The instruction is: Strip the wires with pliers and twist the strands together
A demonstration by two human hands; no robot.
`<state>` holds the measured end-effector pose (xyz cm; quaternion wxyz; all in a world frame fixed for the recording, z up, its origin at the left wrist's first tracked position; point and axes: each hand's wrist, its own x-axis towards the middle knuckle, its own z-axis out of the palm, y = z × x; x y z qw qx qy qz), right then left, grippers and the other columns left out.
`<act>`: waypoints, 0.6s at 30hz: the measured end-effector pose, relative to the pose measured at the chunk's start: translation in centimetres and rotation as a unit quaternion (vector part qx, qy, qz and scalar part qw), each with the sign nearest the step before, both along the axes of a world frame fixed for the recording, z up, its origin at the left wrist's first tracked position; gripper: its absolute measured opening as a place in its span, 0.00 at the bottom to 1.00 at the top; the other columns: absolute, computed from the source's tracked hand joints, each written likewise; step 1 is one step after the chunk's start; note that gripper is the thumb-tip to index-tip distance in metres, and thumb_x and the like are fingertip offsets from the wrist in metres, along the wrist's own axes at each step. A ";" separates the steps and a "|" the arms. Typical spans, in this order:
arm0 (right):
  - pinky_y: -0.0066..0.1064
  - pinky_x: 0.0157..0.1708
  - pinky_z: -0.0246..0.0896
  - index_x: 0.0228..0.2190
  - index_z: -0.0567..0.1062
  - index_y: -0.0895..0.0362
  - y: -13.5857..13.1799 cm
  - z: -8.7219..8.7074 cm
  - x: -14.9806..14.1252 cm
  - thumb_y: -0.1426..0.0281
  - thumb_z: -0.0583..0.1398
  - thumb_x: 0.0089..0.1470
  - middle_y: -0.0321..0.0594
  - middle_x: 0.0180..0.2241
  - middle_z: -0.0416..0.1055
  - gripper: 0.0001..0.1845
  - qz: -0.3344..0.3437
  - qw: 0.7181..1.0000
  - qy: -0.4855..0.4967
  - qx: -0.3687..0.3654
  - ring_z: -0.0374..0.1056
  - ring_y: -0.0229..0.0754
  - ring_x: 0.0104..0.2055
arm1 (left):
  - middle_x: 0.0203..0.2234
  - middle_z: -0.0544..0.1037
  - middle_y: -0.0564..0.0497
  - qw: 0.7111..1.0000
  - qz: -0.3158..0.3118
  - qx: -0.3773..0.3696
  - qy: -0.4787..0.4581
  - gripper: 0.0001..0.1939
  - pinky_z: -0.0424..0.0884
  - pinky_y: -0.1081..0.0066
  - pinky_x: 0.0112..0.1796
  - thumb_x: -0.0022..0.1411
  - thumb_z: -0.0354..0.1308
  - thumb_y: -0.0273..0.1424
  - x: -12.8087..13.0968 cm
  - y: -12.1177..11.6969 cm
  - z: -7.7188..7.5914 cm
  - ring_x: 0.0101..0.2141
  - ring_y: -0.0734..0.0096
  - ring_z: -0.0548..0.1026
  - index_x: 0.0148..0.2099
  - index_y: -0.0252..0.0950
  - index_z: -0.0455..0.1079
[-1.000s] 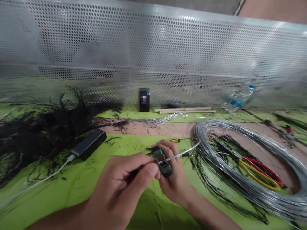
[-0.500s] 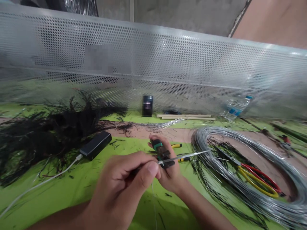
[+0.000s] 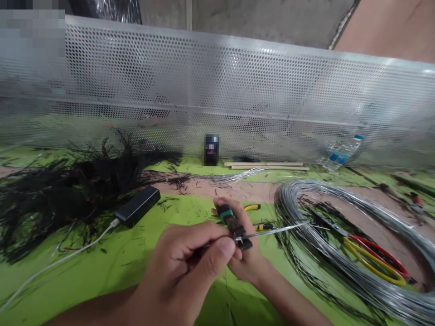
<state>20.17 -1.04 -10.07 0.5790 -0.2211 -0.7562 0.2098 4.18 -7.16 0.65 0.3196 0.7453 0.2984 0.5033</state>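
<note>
Pinched between the thumb and fingers of my left hand (image 3: pixel 193 267) is a thin bundle of silvery wires (image 3: pixel 277 230), which points out to the right. One thin strand hangs below the hands. My right hand (image 3: pixel 249 262), behind the left, is closed round pliers (image 3: pixel 234 224) with a black and green handle and a dark metal head. Their jaws sit at the wires, right beside my left thumb tip. The left fingers hide part of the pliers and the inner ends of the wires.
A large coil of wire (image 3: pixel 288 199) lies at right, with red- and yellow-handled scissors (image 3: pixel 374 258) inside. Yellow-black handles (image 3: pixel 263 226) lie behind my right hand. At left are black strands (image 3: pixel 84 194) and a black box (image 3: pixel 137 207) with a white cable. A bottle (image 3: pixel 341 154) stands behind.
The pliers' head has turned and come onto the wires beside my left thumb. Both hands shift slightly right and down in view, still holding the wires and pliers.
</note>
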 end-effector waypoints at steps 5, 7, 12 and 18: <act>0.57 0.60 0.73 0.66 0.61 0.49 0.1 -0.3 0.1 0.75 0.58 0.57 0.50 0.59 0.67 0.37 0.001 1.000 -0.001 0.000 0.66 0.56 0.63 | 0.19 0.53 0.60 0.999 0.021 -0.011 0.024 0.17 0.49 0.78 0.20 0.75 0.54 0.30 0.2 0.0 0.1 0.19 0.82 0.53 0.30 0.38 0.65; 0.57 0.59 0.73 0.66 0.61 0.49 0.1 -0.4 0.2 0.73 0.58 0.59 0.51 0.59 0.67 0.35 0.003 1.000 -0.002 0.001 0.66 0.56 0.63 | 0.19 0.55 0.60 0.999 0.026 -0.020 0.034 0.18 0.49 0.77 0.20 0.75 0.53 0.32 0.3 0.0 0.2 0.20 0.81 0.54 0.29 0.37 0.65; 0.54 0.56 0.75 0.64 0.62 0.48 0.6 -0.4 0.2 0.70 0.58 0.61 0.51 0.58 0.68 0.31 -0.003 1.000 -0.003 0.003 0.67 0.56 0.62 | 0.18 0.54 0.59 0.997 0.007 -0.071 0.024 0.20 0.48 0.75 0.19 0.75 0.53 0.37 0.3 -0.2 0.3 0.19 0.80 0.53 0.28 0.37 0.68; 0.51 0.55 0.74 0.56 0.66 0.45 1.9 0.7 -0.3 0.73 0.60 0.64 0.44 0.51 0.71 0.22 -0.032 0.999 0.012 0.020 0.71 0.52 0.57 | 0.17 0.55 0.58 0.988 -0.027 -0.149 0.000 0.22 0.51 0.75 0.22 0.75 0.55 0.43 0.0 -0.4 0.2 0.20 0.79 0.53 0.30 0.38 0.76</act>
